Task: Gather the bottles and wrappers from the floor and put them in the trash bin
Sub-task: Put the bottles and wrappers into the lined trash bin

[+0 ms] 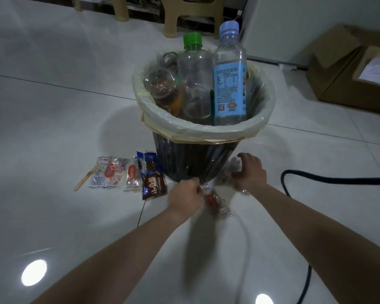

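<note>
Pinching a thin, crinkly wrapper [215, 199] at its edge, the left hand [188, 194] lifts it near the trash bin [193, 163], while the right hand [250, 172] closes half-curled on clear, slippery film [229, 170].

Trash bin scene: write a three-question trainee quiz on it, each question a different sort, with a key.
1. True or false: bottles already stand in the trash bin.
2. The wrappers on the floor left of the bin lie beside which item? A) wooden stick B) spoon C) pen
3. What cap colour has the unlabelled bottle?

Key: 1 true. 2 A, the wooden stick by the wrappers. 3 green.
</note>
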